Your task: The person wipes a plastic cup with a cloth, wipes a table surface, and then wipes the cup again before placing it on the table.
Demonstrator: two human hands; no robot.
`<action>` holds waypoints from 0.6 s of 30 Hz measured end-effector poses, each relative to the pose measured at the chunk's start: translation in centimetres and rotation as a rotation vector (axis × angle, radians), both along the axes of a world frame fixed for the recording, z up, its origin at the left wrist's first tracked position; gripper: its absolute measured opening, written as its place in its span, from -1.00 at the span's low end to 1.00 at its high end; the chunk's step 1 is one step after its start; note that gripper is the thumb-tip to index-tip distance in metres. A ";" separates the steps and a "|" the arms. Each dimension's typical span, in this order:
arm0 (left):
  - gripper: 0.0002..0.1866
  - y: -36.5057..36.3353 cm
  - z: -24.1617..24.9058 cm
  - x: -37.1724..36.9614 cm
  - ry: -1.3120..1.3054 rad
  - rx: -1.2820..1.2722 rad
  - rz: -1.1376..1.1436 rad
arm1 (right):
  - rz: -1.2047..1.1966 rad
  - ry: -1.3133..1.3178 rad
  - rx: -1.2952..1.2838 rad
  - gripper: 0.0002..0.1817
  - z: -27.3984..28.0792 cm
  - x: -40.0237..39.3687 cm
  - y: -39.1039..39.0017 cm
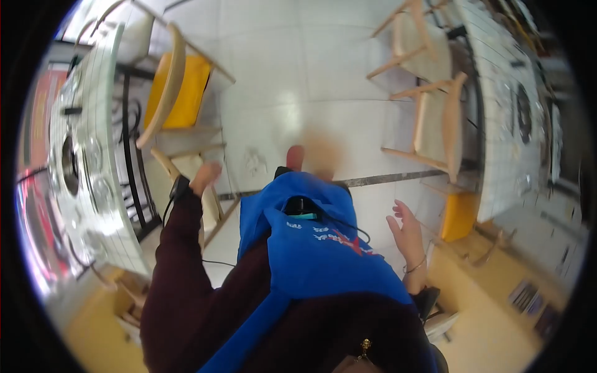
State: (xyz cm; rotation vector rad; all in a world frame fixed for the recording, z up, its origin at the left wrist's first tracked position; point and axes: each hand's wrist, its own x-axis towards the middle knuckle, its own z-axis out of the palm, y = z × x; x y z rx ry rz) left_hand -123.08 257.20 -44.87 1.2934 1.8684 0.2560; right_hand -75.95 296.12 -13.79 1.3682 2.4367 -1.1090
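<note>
My left hand [206, 176] hangs beside a wooden chair [198, 177] on the left, its fingers loosely bent and nothing visible in it. On the other side, my right hand [405, 229] is held out with thumb and fingers apart, also empty. A black band with a cable [180, 187] sits on my left wrist; another black band [426, 301] is at the right wrist, above a thin bracelet [415, 265]. I wear a blue apron [323, 261] with white lettering and a red mark. A black device [301, 205] sits in its front pocket.
White-tiled tables [99, 133] with round inset fittings line the left side, and a similar table [507, 118] the right. Wooden chairs [435, 124] flank the tiled floor [267, 74], one with a yellow cover [180, 90]. A pale crumpled-looking patch [254, 163] shows on the floor.
</note>
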 end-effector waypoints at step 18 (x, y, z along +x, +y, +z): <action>-0.55 8.1 -35.4 17.1 -0.719 -0.318 1.971 | 0.678 -0.742 -0.136 -0.22 -37.4 -3.9 0.5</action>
